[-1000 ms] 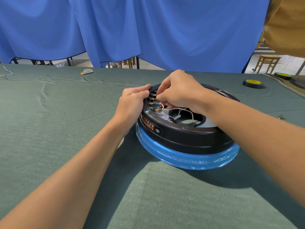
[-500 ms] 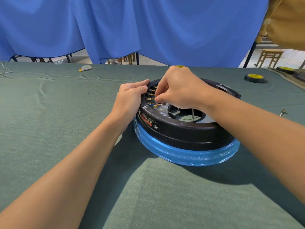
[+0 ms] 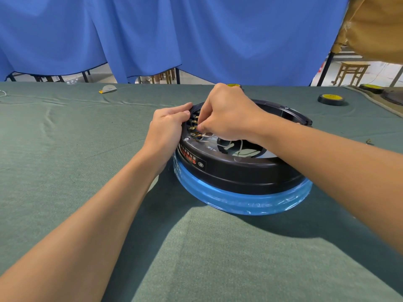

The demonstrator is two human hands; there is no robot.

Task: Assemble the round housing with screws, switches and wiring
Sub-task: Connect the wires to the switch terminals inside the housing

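Note:
The round black housing (image 3: 239, 173) sits on the green table, its lower edge wrapped in blue film (image 3: 239, 201). A row of brass switch terminals (image 3: 194, 127) lines its inner left wall, and white wires (image 3: 226, 144) lie in the open middle. My left hand (image 3: 168, 129) grips the housing's left rim from outside, fingers curled over the edge. My right hand (image 3: 229, 118) reaches over the housing and pinches a wire end at the terminals; its fingertips hide what exactly is held.
A black and yellow tape roll (image 3: 330, 99) lies at the back right, with another (image 3: 233, 85) just behind my right hand. A small white and yellow object (image 3: 108, 88) rests at the back left. Blue curtains hang behind the table. A small metal part (image 3: 368, 141) lies at right.
The view has shifted slightly, and my right hand has worked a little along the terminal row. My left hand keeps its grip on the rim.

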